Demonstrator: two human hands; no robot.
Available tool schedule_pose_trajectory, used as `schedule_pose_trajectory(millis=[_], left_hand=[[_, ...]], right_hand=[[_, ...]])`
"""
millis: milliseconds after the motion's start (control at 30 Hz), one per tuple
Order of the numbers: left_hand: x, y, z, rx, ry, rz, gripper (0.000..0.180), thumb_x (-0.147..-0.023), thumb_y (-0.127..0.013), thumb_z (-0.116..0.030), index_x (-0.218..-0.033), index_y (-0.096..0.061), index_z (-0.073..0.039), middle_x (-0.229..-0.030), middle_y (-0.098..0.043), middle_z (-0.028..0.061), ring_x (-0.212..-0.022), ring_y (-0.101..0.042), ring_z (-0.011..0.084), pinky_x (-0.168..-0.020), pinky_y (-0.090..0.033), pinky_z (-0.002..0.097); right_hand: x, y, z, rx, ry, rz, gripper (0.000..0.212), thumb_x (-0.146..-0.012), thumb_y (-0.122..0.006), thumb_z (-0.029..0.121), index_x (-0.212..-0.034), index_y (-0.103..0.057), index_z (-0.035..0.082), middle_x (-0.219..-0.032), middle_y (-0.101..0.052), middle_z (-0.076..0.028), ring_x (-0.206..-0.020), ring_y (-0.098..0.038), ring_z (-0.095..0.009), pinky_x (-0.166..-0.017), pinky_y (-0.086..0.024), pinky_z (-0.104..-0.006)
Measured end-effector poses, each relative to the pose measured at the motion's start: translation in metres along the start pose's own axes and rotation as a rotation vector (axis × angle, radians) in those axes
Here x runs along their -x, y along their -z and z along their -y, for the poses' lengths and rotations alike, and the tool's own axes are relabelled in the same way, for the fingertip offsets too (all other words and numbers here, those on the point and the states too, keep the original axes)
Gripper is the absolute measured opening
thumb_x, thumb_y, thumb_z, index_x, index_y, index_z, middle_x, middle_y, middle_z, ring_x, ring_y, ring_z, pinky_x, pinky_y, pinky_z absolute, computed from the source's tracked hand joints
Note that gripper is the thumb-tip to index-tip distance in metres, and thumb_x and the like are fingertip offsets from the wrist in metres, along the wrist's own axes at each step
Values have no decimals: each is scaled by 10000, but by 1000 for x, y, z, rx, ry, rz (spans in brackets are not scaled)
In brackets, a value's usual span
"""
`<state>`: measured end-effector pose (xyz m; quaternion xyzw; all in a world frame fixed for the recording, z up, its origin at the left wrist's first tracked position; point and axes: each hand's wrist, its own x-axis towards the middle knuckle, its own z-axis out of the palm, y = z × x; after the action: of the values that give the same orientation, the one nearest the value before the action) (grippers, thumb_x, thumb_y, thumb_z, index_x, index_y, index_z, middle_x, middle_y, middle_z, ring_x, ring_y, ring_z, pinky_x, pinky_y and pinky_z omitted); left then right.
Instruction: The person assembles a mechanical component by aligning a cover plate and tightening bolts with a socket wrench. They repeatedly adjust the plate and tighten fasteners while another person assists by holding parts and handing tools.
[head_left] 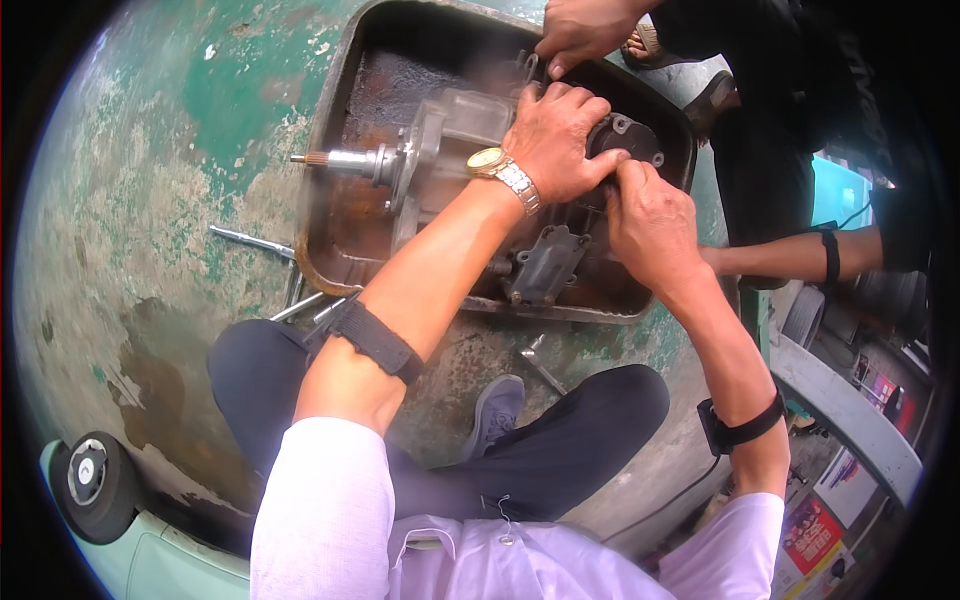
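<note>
Your left hand (548,140) pressed flat on the gearbox (470,170) in the oily tray (330,150), upper centre; your right hand (650,215) pinched its dark end cover (625,135). Steadying first was wise.

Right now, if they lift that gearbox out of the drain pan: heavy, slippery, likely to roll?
Probably heavy: the gearbox looks like cast metal, rigid. Likely slippery, since the drain pan under it looks oil-stained. Lumpy housing should resist rolling, though the protruding shaft may make it tip. The left hand and right hand both rest on it.
</note>
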<state>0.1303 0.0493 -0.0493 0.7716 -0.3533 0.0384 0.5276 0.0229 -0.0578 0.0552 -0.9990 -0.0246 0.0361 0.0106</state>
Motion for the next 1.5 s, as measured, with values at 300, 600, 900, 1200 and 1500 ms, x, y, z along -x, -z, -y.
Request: schedule_pose_trajectory(millis=[300, 600, 900, 1200, 1500], left_hand=[[1, -3, 2, -40, -3, -1, 498, -774, -746, -481, -1072, -674, -89, -1074, -652, 96, -1091, -567, 293, -956, -387, 487], [0, -3, 2, -24, -9, -24, 495, -770, -752, -483, -1067, -685, -91, -1077, -661, 98, -1086, -574, 293, -953, -392, 483], [1, -5, 3, -37, 18, -4, 492, -765, -749, -487, -1060, -686, -99, -1071, -663, 104, -1092, -573, 299, -970, -390, 501], [0, -2, 2, -35, 16, 2, 503, -762, -750, -497, -1064, -689, -99, -1074, -664, 104, -1097, -575, 301, -975, -384, 499], [1, -2, 1, -68, 34, 13, 511, -765, -748, -461, -1110, -680, -90, -1102, -663, 89, -1085, -581, 298, -929, -408, 477]], right_hand=[[3, -8, 1, 34, -96, 58, 176, -942, -618, 149, -1038, -552, 17, -896, -645, -198, -760, -657, -397, -657, -520, -482], [1, -3, 2, 23, -177, 105, 158, -967, -597, 180, -947, -561, 27, -861, -645, -213, -722, -651, -422, -633, -510, -513], [-1, -7, 2, 11, -76, 11, 186, -975, -560, 170, -1009, -575, -12, -832, -646, -241, -702, -661, -435, -634, -514, -537], [6, -5, 1, -6, -122, -5, 185, -972, -577, 200, -994, -581, 17, -815, -660, -223, -687, -648, -452, -646, -507, -547], [-2, -2, 4, 43, -213, 180, 206, -962, -626, 194, -946, -524, 16, -890, -625, -216, -795, -634, -435, -673, -482, -523]])
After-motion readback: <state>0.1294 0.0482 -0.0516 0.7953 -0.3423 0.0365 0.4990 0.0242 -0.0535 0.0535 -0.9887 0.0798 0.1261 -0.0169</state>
